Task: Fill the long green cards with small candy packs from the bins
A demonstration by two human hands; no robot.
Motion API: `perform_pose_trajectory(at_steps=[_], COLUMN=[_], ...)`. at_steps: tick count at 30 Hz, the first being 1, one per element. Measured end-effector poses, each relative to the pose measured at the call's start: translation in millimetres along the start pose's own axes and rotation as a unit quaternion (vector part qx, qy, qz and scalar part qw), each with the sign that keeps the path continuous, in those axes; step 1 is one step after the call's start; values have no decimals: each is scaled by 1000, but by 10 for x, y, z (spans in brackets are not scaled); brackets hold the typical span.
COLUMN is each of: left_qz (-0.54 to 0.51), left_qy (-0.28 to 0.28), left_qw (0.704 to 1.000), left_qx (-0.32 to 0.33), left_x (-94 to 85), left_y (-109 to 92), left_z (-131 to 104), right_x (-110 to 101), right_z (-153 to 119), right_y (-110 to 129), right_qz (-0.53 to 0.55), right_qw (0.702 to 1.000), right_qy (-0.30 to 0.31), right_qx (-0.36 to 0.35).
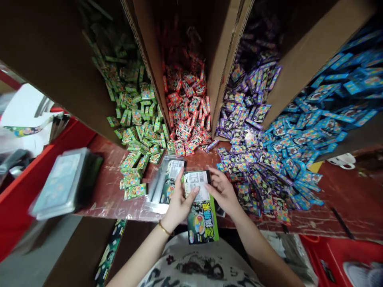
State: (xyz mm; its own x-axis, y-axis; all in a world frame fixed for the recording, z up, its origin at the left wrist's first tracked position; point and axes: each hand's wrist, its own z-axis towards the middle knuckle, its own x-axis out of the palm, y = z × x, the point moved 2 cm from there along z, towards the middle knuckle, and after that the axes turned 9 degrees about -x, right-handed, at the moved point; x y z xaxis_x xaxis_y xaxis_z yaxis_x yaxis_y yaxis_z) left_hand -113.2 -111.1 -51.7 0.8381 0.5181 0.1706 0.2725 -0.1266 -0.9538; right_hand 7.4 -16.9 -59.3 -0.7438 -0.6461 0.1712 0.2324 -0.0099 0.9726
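Between both hands, a flat black-and-green printed candy package (201,223) is held upright in front of my body, with a white barcode label (200,184) near its top. My left hand (178,203) grips its left edge, thumb lying over the label. On the other side, my right hand (224,192) pinches the right edge with its thumb on the label's side; some of its fingers are bent behind. Just left of my left hand, more candy packages (168,187) of similar print lie in clear plastic on the red table (109,187).
Cardboard bins spill small wrapped candy packets across the table: green packets (143,133), red packets (191,115), purple packets (248,151) and blue packets (302,139). A stack of clear plastic sleeves (60,181) stands at the left edge. Red crates (338,255) flank the table.
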Motion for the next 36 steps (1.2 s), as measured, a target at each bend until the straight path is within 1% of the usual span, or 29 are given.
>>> perform_pose_trajectory(at_steps=[2,4,6,7,8,9,11,12,13,14,15,17,18,19,20,22,23,25,26,27,28,29,31,32,33,34,35,36], left_qz=[-3,1,9,16,22,28,30,29,32,47,81,197,268,314,329,310,291,269,254,233,213,181,136,142,157,186,221,256], left_qy=[13,13,-4,-21,-43,-72,-144,-174,-199,-218,-229,-232,-212,-188,-154,-38,8,78,83,68,34,-14,-95,-127,-165,-203,-236,-257], left_qw=[1000,1000,1000,999,999,997,988,982,975,968,958,927,911,902,907,939,951,960,964,970,976,983,986,981,973,961,946,929], left_qx=[-10,-19,-21,-18,-11,4,45,66,90,119,152,220,231,230,213,141,100,28,11,4,-3,-5,-21,-32,-32,-13,23,70], left_x=[-17,-54,-101,-123,-144,-165,-214,-243,-276,-313,-348,-394,-390,-373,-341,-241,-199,-178,-221,-301,-415,-551,-815,-915,-984,-1015,-1004,-953], left_y=[45,62,47,30,6,-24,-100,-147,-205,-278,-368,-589,-703,-813,-909,-1035,-1063,-1040,-998,-937,-856,-762,-539,-427,-333,-263,-220,-201], left_z=[26,68,123,153,179,199,203,181,142,88,22,-119,-169,-197,-195,-99,-18,177,277,373,462,540,652,683,693,680,644,586], right_x=[-39,-97,-156,-173,-173,-153,-65,-14,29,57,69,56,40,22,7,-10,-18,-65,-118,-191,-275,-358,-475,-502,-509,-501,-484,-464], right_z=[-17,-37,-57,-69,-85,-108,-180,-224,-268,-305,-333,-344,-318,-266,-185,49,185,431,517,566,576,549,424,353,292,251,232,235], right_y=[-46,-82,-95,-89,-77,-61,-18,8,39,76,123,249,326,407,486,610,642,625,575,499,399,282,20,-103,-208,-286,-332,-346], right_qz=[10,15,12,8,5,4,9,12,15,14,9,-17,-29,-41,-53,-73,-76,-76,-86,-112,-157,-219,-347,-400,-440,-468,-484,-492], right_qw=[1000,999,998,998,998,998,990,985,982,983,987,993,994,994,994,990,988,986,986,986,981,970,928,903,881,865,855,852], right_qy=[-5,-23,-43,-42,-26,7,98,131,145,139,120,91,89,91,96,118,131,146,137,118,97,85,111,129,142,145,137,122], right_qx=[15,30,42,48,55,66,98,113,121,121,111,74,54,36,19,-8,-18,-31,-38,-45,-53,-62,-77,-89,-101,-115,-125,-132])
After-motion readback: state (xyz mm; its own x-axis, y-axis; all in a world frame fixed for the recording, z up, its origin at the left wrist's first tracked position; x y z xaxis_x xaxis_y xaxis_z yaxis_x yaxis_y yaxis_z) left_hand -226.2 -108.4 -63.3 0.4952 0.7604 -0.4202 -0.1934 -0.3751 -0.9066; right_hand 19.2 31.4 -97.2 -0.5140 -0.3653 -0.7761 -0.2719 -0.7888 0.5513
